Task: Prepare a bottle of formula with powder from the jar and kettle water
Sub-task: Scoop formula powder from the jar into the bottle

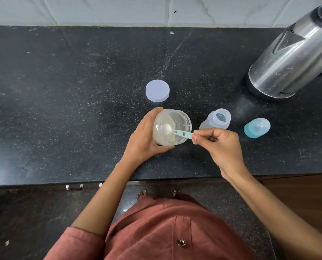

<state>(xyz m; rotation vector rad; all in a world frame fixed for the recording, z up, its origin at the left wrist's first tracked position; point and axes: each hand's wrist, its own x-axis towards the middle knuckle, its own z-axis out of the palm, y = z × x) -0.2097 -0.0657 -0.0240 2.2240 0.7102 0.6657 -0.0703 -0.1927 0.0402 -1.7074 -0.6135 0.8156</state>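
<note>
My left hand [143, 137] grips a clear plastic jar [180, 121] of pale formula powder, tilted toward the right above the black counter. My right hand [220, 145] pinches the handle of a teal scoop [182, 133]; the scoop's bowl is inside the jar and holds powder. Just right of the jar stands the open baby bottle [216, 121], without its top. The bottle's teal collar with clear cap [256, 127] lies on its side further right. A steel electric kettle [291, 59] stands at the back right.
The jar's pale round lid [157, 90] lies flat on the counter [81, 91] behind the jar. A white tiled wall [119, 10] runs along the back. The counter's front edge lies just below my wrists, with cabinet handles [75, 186] beneath it.
</note>
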